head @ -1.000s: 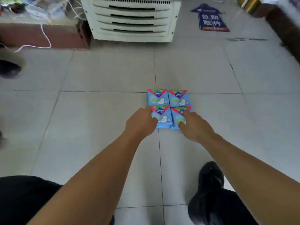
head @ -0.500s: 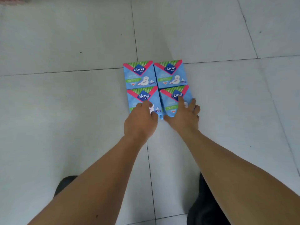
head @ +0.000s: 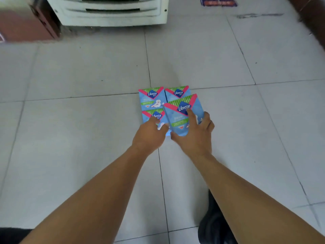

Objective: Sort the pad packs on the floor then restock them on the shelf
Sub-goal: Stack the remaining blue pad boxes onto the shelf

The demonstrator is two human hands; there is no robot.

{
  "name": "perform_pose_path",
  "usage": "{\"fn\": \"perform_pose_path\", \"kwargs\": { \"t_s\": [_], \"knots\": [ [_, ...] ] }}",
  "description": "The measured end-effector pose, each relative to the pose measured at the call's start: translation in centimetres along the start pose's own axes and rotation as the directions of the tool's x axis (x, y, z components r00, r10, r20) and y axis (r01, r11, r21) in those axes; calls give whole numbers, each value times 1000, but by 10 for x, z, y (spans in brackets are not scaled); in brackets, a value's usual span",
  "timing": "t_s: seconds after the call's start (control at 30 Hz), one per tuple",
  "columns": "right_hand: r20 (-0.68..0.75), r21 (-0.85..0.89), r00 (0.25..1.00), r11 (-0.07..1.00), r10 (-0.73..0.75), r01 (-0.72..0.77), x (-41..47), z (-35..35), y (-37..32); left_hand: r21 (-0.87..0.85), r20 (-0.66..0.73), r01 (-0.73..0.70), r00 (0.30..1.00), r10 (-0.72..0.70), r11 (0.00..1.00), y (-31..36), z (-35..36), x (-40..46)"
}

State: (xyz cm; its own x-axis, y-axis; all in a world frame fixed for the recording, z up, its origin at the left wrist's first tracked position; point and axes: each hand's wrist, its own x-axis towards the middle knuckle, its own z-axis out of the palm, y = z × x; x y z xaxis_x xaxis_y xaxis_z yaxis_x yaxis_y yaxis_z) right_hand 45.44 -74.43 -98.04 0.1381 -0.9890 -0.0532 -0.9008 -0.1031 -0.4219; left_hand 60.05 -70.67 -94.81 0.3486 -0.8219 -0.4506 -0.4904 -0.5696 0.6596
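Several blue Libresse pad packs lie in a square on the grey tiled floor. My right hand [head: 197,136] grips the near right pack [head: 181,117] and has it raised and tilted off the floor, thumb at its near edge and a finger across its face. It partly covers the far right pack [head: 175,93]. Over the near left pack [head: 154,115] my left hand [head: 149,136] rests with curled fingers on its near edge. The far left pack [head: 152,98] lies untouched.
A white louvred appliance [head: 112,11] stands at the back, with a brown cabinet [head: 26,23] to its left. A blue floor sticker [head: 218,1] lies far right. My black shoe [head: 214,224] is on the tiles below my right arm.
My right hand has lifted the near right pack off the floor and tilted it up. The camera view has risen, bringing the white appliance back in sight.
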Motion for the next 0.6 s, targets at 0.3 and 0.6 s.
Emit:
{"fn": "perform_pose_path", "kwargs": {
  "t_s": [0.3,0.6],
  "knots": [
    [40,117,954,950,-296,289,-79,-100,-122,-525,-73,-78,996,47,848,6,-135,-102],
    [66,519,849,745,-523,419,-146,-175,-253,-548,-257,-198,964,62,813,-47,-274,-256]
  ]
}}
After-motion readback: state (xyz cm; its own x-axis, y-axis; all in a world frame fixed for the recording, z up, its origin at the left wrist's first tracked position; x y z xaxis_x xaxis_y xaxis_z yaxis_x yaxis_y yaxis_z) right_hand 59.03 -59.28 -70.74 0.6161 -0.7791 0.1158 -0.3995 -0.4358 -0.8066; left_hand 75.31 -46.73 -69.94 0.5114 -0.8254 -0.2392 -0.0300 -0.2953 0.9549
